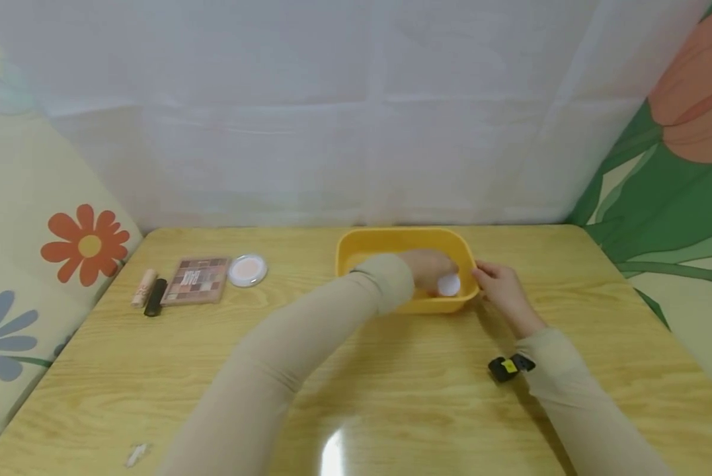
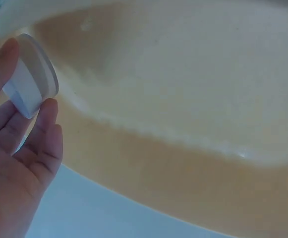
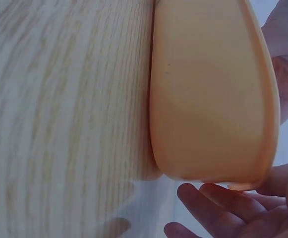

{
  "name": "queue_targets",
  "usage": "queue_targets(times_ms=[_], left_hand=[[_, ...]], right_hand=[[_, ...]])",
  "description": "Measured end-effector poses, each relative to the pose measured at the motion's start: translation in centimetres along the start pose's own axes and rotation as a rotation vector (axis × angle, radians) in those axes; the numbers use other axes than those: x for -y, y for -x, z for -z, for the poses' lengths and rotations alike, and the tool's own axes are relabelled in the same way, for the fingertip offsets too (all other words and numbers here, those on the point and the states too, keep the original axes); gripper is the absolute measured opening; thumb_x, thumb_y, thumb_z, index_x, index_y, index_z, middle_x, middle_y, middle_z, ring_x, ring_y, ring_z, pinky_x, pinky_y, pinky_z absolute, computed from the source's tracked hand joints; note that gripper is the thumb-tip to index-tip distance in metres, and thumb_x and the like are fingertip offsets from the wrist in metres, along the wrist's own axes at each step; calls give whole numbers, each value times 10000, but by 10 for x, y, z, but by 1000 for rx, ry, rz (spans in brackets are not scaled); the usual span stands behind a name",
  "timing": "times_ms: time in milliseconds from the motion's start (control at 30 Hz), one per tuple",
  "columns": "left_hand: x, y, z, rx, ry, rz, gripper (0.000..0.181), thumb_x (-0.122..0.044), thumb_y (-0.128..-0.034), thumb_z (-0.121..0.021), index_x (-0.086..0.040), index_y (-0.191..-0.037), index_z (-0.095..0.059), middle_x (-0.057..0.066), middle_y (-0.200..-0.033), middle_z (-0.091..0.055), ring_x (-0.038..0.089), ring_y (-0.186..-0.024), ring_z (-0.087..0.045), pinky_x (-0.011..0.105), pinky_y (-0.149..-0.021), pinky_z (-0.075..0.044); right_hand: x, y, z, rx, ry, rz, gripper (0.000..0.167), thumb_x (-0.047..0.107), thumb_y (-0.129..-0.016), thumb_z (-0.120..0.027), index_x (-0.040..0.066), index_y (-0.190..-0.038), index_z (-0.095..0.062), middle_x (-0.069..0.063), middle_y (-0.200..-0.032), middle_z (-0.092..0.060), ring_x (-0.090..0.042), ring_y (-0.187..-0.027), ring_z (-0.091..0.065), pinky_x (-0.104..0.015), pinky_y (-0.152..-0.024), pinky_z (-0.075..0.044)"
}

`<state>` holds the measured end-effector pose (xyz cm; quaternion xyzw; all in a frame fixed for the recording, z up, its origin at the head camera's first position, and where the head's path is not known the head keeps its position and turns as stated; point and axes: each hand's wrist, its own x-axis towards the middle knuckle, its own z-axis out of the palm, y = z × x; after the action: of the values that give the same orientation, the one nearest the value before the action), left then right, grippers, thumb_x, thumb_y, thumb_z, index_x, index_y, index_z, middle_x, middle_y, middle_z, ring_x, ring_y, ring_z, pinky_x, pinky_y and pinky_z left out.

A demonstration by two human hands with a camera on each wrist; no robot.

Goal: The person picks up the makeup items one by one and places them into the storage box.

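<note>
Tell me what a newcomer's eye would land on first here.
Probably the bright yellow basin near the table's far edge: the left hand reaches inside, holding a small white container, while the right hand touches the basin's right end. After that, likely the red flower on the left wall.

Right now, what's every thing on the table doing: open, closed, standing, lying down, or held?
Yellow bin: upright, open-topped, rim held by the right hand
White round container: inside the bin, held by the left hand
Pale pink tube: lying down
Black tube: lying down
Palette: flat, looks closed
Round compact: flat, looks closed
White scrap: lying down
</note>
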<state>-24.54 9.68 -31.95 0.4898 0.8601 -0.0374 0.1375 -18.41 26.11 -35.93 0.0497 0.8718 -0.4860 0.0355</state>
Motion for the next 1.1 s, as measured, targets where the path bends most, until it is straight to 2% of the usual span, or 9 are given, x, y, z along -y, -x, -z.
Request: queue_targets(times_ms=[133, 300, 533, 600, 700, 867, 967, 1100], left_hand=[[1, -5, -4, 13, -13, -17, 320, -153, -932, -635, -87, -1243, -603, 48, -1236, -623, 184, -1148, -555, 265, -1006, -401], [-3, -9, -9, 28, -73, -16, 334, -135, -965, -563, -114, -1297, -588, 37, -1293, -607, 186, -1210, -536, 268, -1044, -381], [-9, -5, -9, 17, -122, -56, 294, -196, -1030, -440, -113, -1241, -627, 38, -1234, -648, 185, -1156, -583, 253, -992, -431], [-8, -6, -9, 25, -111, -60, 295, -194, -1034, -434, -116, -1250, -619, 31, -1245, -642, 174, -1163, -577, 241, -996, -423], [-6, -5, -9, 36, -49, -56, 307, -188, -1040, -417, -117, -1272, -605, 25, -1251, -636, 163, -1162, -571, 232, -999, -412], [-2, -4, -7, 36, 38, -39, 330, -170, -1026, -454, -112, -1326, -579, 28, -1286, -618, 161, -1184, -557, 232, -1020, -394], [2, -4, -4, 53, 55, -39, 419, -118, -988, -530, -81, -1404, -504, 58, -1384, -547, 174, -1273, -490, 221, -1078, -329], [8, 0, 3, 81, 161, -22, 564, -68, -951, -601, -31, -1471, -387, 99, -1474, -448, 192, -1326, -439, 202, -1099, -285]], right_hand=[[0, 0, 0, 2, -11, 4, 470, 163, -1052, -382, -137, -1413, -355, -338, -1373, -447, -21, -820, -498, -188, -643, -480], [1, 3, 0, -9, -16, 30, 448, 138, -1048, -391, -146, -1395, -383, -345, -1356, -461, -10, -853, -516, -194, -663, -495], [1, 2, 0, -13, -10, 33, 449, 146, -1050, -389, -141, -1395, -390, -339, -1357, -464, -171, -982, -561, -200, -679, -501], [0, 2, 0, -5, -13, 29, 456, 154, -1052, -384, -141, -1400, -381, -343, -1361, -457, -177, -982, -563, -200, -675, -501], [0, 2, 1, 1, -11, 29, 461, 162, -1053, -387, -141, -1400, -380, -345, -1363, -454, -145, -965, -562, -192, -675, -499], [1, 1, 0, -6, -6, 42, 453, 154, -1050, -395, -143, -1391, -395, -340, -1345, -477, -50, -892, -533, -189, -679, -491], [1, 1, 0, -11, -6, 49, 448, 152, -1050, -396, -143, -1387, -404, -342, -1326, -492, 2, -829, -503, -204, -660, -485], [0, 1, 0, -12, -1, 54, 450, 157, -1050, -394, -144, -1383, -409, -345, -1315, -498, 0, -819, -505, -225, -653, -486]])
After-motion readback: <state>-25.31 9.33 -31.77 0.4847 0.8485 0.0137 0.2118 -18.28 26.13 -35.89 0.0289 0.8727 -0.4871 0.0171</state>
